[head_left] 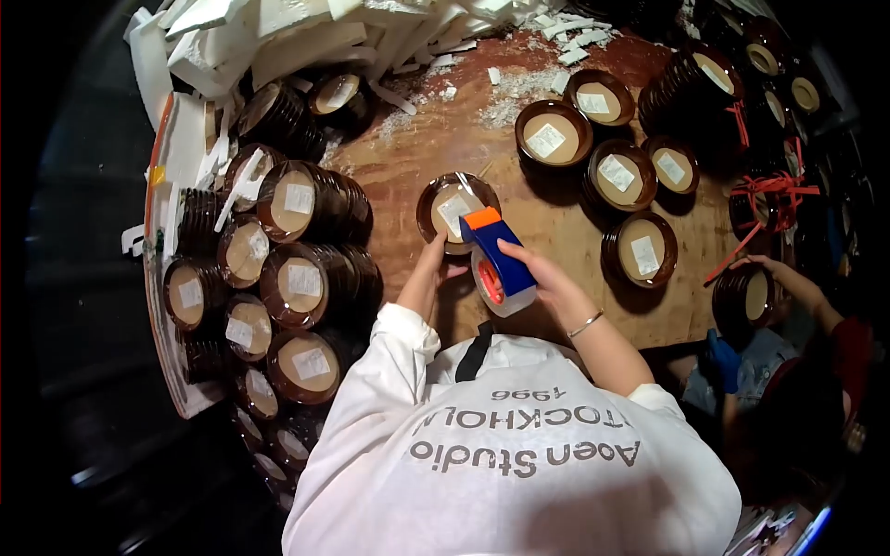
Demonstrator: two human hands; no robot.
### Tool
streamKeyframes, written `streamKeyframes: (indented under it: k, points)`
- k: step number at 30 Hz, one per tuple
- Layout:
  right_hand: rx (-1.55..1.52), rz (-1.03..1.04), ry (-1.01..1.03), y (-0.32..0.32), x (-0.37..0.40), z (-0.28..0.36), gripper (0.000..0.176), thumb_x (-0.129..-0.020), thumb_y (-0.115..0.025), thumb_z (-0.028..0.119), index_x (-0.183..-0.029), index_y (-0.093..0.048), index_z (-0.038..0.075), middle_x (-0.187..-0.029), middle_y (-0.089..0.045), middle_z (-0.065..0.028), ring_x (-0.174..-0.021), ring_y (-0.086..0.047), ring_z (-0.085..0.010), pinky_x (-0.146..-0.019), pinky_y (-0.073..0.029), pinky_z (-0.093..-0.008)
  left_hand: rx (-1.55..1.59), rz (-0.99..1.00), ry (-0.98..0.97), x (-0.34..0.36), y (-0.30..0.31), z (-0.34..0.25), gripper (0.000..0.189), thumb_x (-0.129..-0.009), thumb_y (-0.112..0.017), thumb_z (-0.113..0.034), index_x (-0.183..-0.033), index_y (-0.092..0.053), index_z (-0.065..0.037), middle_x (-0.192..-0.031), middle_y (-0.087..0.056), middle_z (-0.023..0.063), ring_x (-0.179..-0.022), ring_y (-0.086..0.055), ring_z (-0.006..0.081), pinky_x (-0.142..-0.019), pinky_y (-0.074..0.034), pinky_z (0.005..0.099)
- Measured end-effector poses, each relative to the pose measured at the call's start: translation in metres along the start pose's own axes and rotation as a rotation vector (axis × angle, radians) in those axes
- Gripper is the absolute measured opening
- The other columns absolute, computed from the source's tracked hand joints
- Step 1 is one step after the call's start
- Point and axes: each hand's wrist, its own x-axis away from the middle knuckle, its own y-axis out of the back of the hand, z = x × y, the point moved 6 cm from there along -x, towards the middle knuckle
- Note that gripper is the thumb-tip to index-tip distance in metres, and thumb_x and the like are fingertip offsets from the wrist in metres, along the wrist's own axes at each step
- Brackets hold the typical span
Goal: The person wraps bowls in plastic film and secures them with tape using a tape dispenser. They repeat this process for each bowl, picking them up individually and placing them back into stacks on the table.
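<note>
A blue tape dispenser [515,265] with an orange front and a roll of clear tape is in my right hand [549,280], fingers wrapped round its body. Its orange end overlaps a round brown dish [428,206] with a tan unglazed base and a white label [454,209]. My left hand [433,269] grips the near edge of this dish, thumb up at the rim and the other fingers partly hidden below. Shiny streaks run across the dish's face.
Stacks of brown dishes [306,283] lie on their sides at the left. More labelled stacks [640,257] stand at the right. White foam pieces [306,46] pile up at the back. A co-worker's hand [788,276] touches a dish stack [732,295] near red straps [774,195].
</note>
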Motion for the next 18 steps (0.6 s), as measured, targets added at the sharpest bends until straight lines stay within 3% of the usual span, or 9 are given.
streamKeyframes:
  k: [2,4,6,7,8,11,12,15,18]
  points:
    - [0.066,-0.035,0.004,0.002,0.004,-0.003,0.037,-0.077,-0.057,0.038,-0.087,-0.056,0.002,-0.072,-0.059,-0.0072,-0.059,-0.057,-0.0143,-0.055,-0.047,-0.0251,-0.009,0.090,0.059,0.013,-0.003,0.004,0.051,-0.082,-0.046,-0.040,-0.116,-0.039,-0.004,-0.109,-0.050,0.0149,-0.094,-0.053,0.0275,-0.071,-0.050,0.0399]
    - [0.113,-0.080,0.032,0.001,0.004,-0.007,0.037,-0.077,-0.057,0.037,-0.086,-0.055,0.001,-0.071,-0.058,-0.0083,-0.057,-0.057,-0.0154,-0.053,-0.047,-0.0260,0.031,0.200,0.085,0.013,0.011,0.010,0.065,-0.075,-0.058,-0.039,-0.122,-0.032,-0.002,-0.117,-0.044,0.0179,-0.104,-0.047,0.0304,-0.079,-0.045,0.0422]
    - [0.160,-0.125,0.076,0.005,-0.001,-0.006,0.038,-0.077,-0.058,0.037,-0.084,-0.055,0.000,-0.069,-0.058,-0.0093,-0.056,-0.057,-0.0164,-0.051,-0.047,-0.0268,-0.943,-0.309,-0.755,0.052,0.027,-0.039,0.088,-0.063,-0.071,-0.035,-0.129,-0.022,-0.002,-0.125,-0.034,0.0213,-0.116,-0.034,0.0348,-0.093,-0.032,0.0452]
    - [0.143,-0.099,0.079,0.007,-0.007,-0.010,0.038,-0.076,-0.058,0.036,-0.083,-0.055,-0.001,-0.068,-0.057,-0.0100,-0.054,-0.057,-0.0168,-0.050,-0.047,-0.0274,-1.410,-0.557,-0.772,0.088,0.006,-0.057,0.108,-0.051,-0.078,-0.032,-0.131,-0.013,-0.002,-0.130,-0.025,0.0223,-0.124,-0.019,0.0340,-0.101,-0.016,0.0457]
    - [0.128,-0.073,0.077,0.007,-0.008,-0.014,0.038,-0.076,-0.059,0.036,-0.082,-0.054,-0.001,-0.066,-0.057,-0.0106,-0.052,-0.056,-0.0172,-0.048,-0.047,-0.0279,-1.409,-0.556,-0.768,0.101,-0.002,-0.063,0.108,-0.051,-0.078,-0.032,-0.131,-0.013,-0.002,-0.130,-0.025,0.0223,-0.124,-0.019,0.0340,-0.101,-0.016,0.0457]
    - [0.153,-0.111,0.075,0.007,-0.007,-0.014,0.036,-0.077,-0.058,0.035,-0.081,-0.054,0.000,-0.066,-0.057,-0.0107,-0.053,-0.057,-0.0171,-0.048,-0.047,-0.0273,-1.890,-0.229,-1.234,0.096,-0.041,-0.074,0.106,-0.048,-0.077,-0.031,-0.131,-0.017,-0.004,-0.136,-0.017,0.0148,-0.126,-0.019,0.0287,-0.102,-0.015,0.0431]
    - [0.158,-0.113,0.079,0.005,-0.003,-0.013,0.036,-0.077,-0.058,0.035,-0.081,-0.054,0.000,-0.066,-0.057,-0.0107,-0.053,-0.057,-0.0171,-0.048,-0.047,-0.0273,-1.885,-0.231,-1.241,0.087,-0.040,-0.082,0.106,-0.048,-0.077,-0.031,-0.131,-0.017,-0.004,-0.136,-0.017,0.0148,-0.126,-0.019,0.0287,-0.102,-0.015,0.0431]
    - [0.159,-0.134,0.098,-0.001,0.009,-0.006,0.035,-0.077,-0.058,0.035,-0.081,-0.054,0.001,-0.066,-0.057,-0.0097,-0.053,-0.057,-0.0168,-0.049,-0.047,-0.0266,-1.923,0.255,-1.440,0.077,-0.059,-0.083,0.107,-0.046,-0.076,-0.036,-0.131,-0.019,-0.007,-0.136,-0.021,0.0113,-0.127,-0.018,0.0254,-0.103,-0.014,0.0405]
    - [0.152,-0.154,0.135,0.002,0.012,-0.006,0.035,-0.077,-0.058,0.035,-0.082,-0.053,0.001,-0.065,-0.056,-0.0078,-0.053,-0.056,-0.0159,-0.049,-0.046,-0.0259,-1.914,0.306,-1.394,0.067,-0.057,-0.082,0.104,-0.049,-0.075,-0.037,-0.132,-0.019,-0.010,-0.136,-0.021,0.0107,-0.127,-0.018,0.0248,-0.102,-0.015,0.0403]
